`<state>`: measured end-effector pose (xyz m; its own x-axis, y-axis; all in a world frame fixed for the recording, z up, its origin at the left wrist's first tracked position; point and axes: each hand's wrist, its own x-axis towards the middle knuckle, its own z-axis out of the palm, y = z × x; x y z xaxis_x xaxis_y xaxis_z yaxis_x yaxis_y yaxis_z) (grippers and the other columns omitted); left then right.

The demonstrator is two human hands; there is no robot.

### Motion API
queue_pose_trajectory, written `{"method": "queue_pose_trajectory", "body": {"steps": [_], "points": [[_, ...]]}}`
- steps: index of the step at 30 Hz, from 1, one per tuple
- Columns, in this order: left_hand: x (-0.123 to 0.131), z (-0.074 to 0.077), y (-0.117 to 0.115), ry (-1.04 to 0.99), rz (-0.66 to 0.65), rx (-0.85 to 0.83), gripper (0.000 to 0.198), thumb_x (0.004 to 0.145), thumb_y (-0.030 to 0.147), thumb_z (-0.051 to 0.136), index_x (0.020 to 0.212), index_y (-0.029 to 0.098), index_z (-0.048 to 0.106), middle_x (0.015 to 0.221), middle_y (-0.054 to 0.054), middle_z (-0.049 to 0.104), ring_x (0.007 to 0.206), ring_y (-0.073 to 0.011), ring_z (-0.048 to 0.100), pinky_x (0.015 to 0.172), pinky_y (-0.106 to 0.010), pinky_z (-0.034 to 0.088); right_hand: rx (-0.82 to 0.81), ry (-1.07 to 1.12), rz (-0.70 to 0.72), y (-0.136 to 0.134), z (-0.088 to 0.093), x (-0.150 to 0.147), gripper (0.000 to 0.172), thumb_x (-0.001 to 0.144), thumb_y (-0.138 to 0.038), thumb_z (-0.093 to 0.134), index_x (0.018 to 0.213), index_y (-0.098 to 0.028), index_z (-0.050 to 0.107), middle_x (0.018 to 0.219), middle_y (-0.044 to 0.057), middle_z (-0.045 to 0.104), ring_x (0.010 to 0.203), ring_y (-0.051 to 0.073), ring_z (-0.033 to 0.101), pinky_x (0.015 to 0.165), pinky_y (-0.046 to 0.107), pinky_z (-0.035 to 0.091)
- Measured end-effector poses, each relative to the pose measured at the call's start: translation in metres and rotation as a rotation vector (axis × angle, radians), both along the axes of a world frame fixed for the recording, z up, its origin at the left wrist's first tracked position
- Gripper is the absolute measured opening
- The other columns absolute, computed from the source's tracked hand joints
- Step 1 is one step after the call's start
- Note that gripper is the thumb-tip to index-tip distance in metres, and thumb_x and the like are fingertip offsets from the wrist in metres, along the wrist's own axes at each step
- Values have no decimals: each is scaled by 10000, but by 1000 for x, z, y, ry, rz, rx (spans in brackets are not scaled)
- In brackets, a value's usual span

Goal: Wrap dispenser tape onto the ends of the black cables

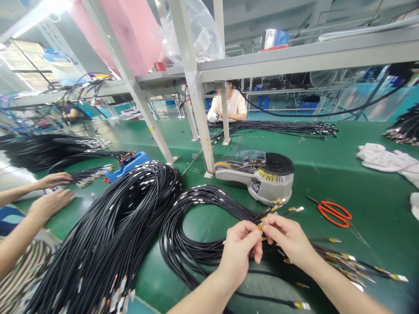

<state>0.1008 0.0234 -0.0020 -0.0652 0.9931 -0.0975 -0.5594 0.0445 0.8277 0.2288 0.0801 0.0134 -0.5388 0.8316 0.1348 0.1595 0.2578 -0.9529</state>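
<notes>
My left hand [242, 245] and my right hand [284, 237] meet over the green table, fingertips pinched together. Between them is a cable end with a small piece of yellow tape [260, 227], mostly covered by my fingers. Both hands are closed on it. Beneath and left of them lies a looped bundle of black cables [173, 235] with white labels. More cable ends [350, 261] with yellow tape and whitish tips fan out to the right of my right wrist.
Behind my hands stands a round tape dispenser [268, 183]. Orange-handled scissors [334, 213] lie to the right, white gloves [386, 159] beyond them. A big cable bundle [114, 231] lies left, beside a co-worker's hands [54, 200]. Frame posts [199, 100] rise behind; another person [232, 104] sits opposite.
</notes>
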Motion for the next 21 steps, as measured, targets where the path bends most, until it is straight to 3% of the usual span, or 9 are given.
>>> {"method": "queue_pose_trajectory", "body": {"steps": [5, 13, 16, 18, 21], "points": [[1, 1, -1, -28, -22, 20, 170, 720, 245, 608, 629, 120, 537, 456, 21, 502, 335, -36, 373, 329, -153, 277, -14, 23, 8, -1, -1, 0, 182, 803, -322, 511, 703, -179, 561, 547, -36, 502, 493, 110, 477, 501, 230, 386], [-2, -2, 2, -137, -174, 33, 219, 673, 286, 662, 603, 118, 540, 502, 3, 527, 309, -29, 366, 284, -147, 226, -202, 162, 72, 1, -2, 2, 226, 749, -359, 602, 637, -171, 545, 577, -32, 507, 474, 95, 442, 476, 228, 355], [-3, -1, 1, -144, -289, 32, 263, 671, 331, 662, 589, 102, 560, 493, -8, 524, 294, -26, 358, 276, -153, 208, -261, 238, 130, 1, -1, 4, 202, 704, -370, 650, 782, -192, 595, 611, -35, 485, 518, 108, 449, 490, 230, 360], [-4, 0, 0, -126, -395, 40, 301, 696, 358, 628, 574, 89, 571, 413, 4, 474, 268, -30, 329, 273, -163, 193, -203, 255, 191, 0, 1, 6, 232, 694, -385, 658, 836, -204, 623, 667, -20, 478, 591, 127, 463, 540, 245, 378], [-5, 2, 0, -88, -501, 33, 315, 712, 369, 584, 574, 86, 571, 353, 21, 418, 245, -41, 298, 268, -177, 189, -19, 205, 233, -2, 6, 7, 220, 745, -393, 602, 681, -183, 619, 710, 11, 488, 677, 155, 470, 623, 274, 389]]}}
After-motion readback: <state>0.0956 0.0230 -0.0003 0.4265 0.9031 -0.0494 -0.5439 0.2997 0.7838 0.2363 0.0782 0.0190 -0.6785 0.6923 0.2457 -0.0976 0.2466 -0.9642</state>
